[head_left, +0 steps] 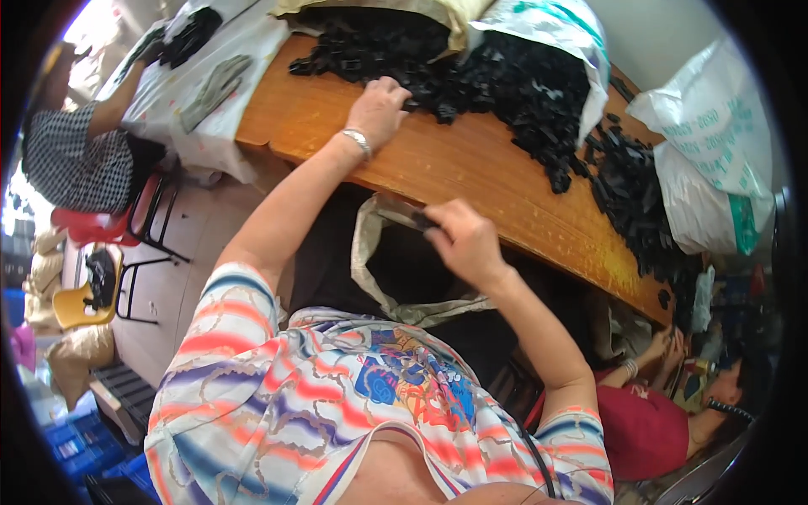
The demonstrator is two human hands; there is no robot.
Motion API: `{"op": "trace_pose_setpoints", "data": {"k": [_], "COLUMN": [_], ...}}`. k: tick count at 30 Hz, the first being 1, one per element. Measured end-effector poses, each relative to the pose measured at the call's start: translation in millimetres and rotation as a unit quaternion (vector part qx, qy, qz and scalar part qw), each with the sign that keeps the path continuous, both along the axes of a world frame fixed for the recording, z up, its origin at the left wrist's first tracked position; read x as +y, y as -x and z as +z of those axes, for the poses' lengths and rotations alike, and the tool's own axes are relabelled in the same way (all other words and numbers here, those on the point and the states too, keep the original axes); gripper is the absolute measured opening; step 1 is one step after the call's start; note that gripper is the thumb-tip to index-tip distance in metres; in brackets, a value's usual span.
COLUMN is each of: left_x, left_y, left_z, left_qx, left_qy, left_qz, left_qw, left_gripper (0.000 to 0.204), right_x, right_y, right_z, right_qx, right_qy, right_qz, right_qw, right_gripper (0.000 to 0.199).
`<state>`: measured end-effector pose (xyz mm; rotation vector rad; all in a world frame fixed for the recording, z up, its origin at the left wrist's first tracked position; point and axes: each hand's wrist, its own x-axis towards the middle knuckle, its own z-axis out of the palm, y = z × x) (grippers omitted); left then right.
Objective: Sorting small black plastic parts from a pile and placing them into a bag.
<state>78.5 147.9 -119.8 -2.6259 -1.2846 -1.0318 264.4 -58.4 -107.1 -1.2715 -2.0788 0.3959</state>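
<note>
I judge the work unfinished: a large heap of black pieces (539, 93) lies on the table (446, 168). I cannot read the dark interior of the open sack (364, 244), below the table's near edge. Right hand (467, 240): fingers clamped on a black piece (423, 220), beside that edge. Left hand (379, 109): fingers curled at the heap, over the table; I cannot confirm grip.

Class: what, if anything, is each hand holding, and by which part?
The right hand pinches a small black piece, apparently by one end; the left hand is at the black pile, its hold unclear.
</note>
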Motion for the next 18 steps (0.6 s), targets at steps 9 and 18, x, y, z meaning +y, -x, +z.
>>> {"op": "trace_pose_setpoints", "data": {"k": [9, 18], "left_x": [-21, -61], "left_y": [-8, -34], "left_z": [2, 7], "left_qx": [-0.075, -0.081], "left_qy": [0.066, 0.071], "left_qz": [-0.031, -0.141], "left_qw": [0.994, 0.984], "left_gripper": [0.023, 0.029], "right_x": [29, 113], "right_y": [-84, -135], "right_z": [14, 13], "right_qx": [-0.053, -0.186], "right_qy": [-0.072, -0.064], "right_qz": [-0.115, -0.282], "right_qw": [0.989, 0.939], "right_gripper": [0.015, 0.022]}}
